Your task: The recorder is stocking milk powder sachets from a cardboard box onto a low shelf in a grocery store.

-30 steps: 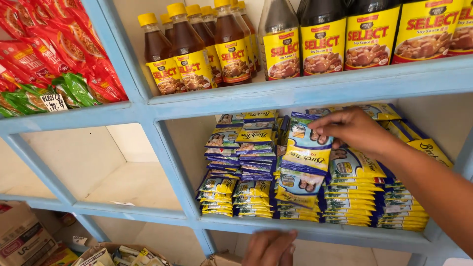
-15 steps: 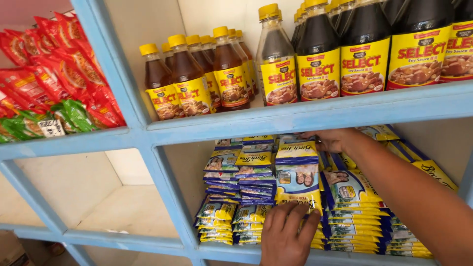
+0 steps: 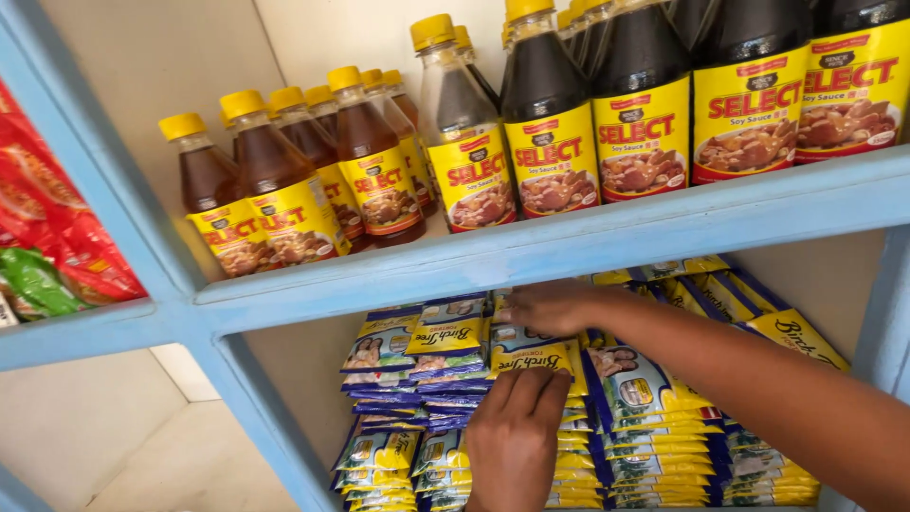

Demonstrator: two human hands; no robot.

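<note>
Stacks of blue-and-yellow sachets [image 3: 445, 346] fill the lower shelf compartment. My right hand [image 3: 555, 308] reaches in from the right and rests flat on top of the middle stack, fingers pressing on the uppermost sachet [image 3: 531, 356]. My left hand [image 3: 517, 436] comes up from below and lies against the front of the same stack, fingers together on the sachet edges. Neither hand is closed around a packet.
A light-blue shelf board [image 3: 569, 242] runs just above my hands. On it stand small brown sauce bottles [image 3: 284, 190] with yellow caps and larger dark bottles [image 3: 645, 104]. Red and green snack packs [image 3: 47, 256] hang at left. A blue upright post [image 3: 256, 417] borders the compartment.
The view has moved closer and slightly up. My left hand has risen from below onto the front of the stack. My right hand has shifted from gripping a sachet to lying on the stack's top.
</note>
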